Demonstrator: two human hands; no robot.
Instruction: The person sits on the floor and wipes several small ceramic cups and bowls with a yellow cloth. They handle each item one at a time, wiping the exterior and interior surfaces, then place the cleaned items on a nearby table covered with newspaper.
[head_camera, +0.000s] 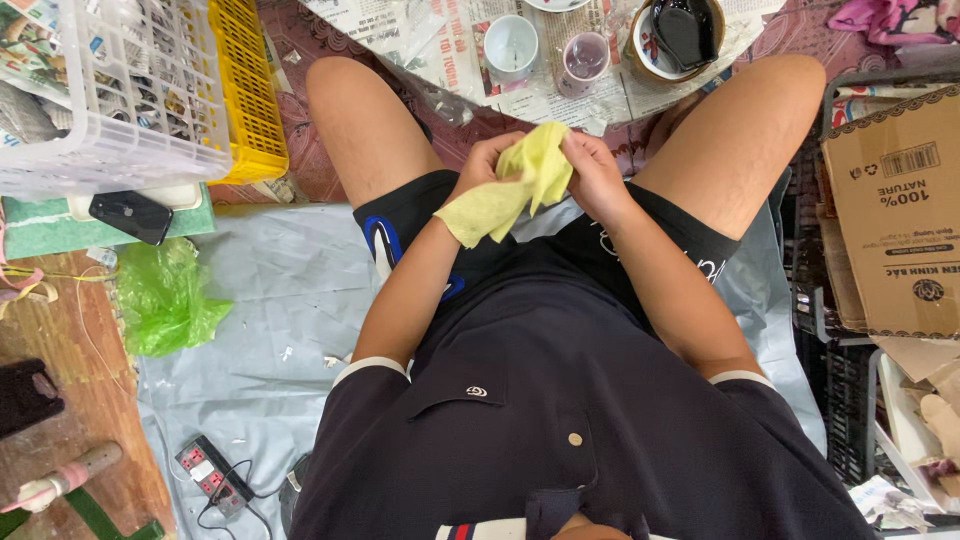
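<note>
Seated on the floor, looking down past a dark shirt and bare knees at two hands meeting over the lap. Left hand (488, 160) and right hand (592, 170) both clenched on a yellow cloth (512, 185), bunched between the palms, one loose end trailing down toward the left forearm. Grip on each side closed around folds of the fabric, fingers curled, thumbs pressing in. Beyond the knees, on spread newspaper (600, 90): a white cup (510, 45), a small pinkish cup (585, 55) and a bowl holding something dark and glossy (682, 35). To the left, a white plastic basket (110, 90) beside a yellow one (248, 90), a black phone (131, 216), a crumpled green plastic bag (165, 298) and a power strip (213, 478) on a grey sheet (270, 300). To the right, a cardboard box (900, 220). Judged from the bunching: best handled by gathering the trailing end into the palm, keeping a smooth pad of cloth under the fingertips, and holding it clear of the shorts.
</note>
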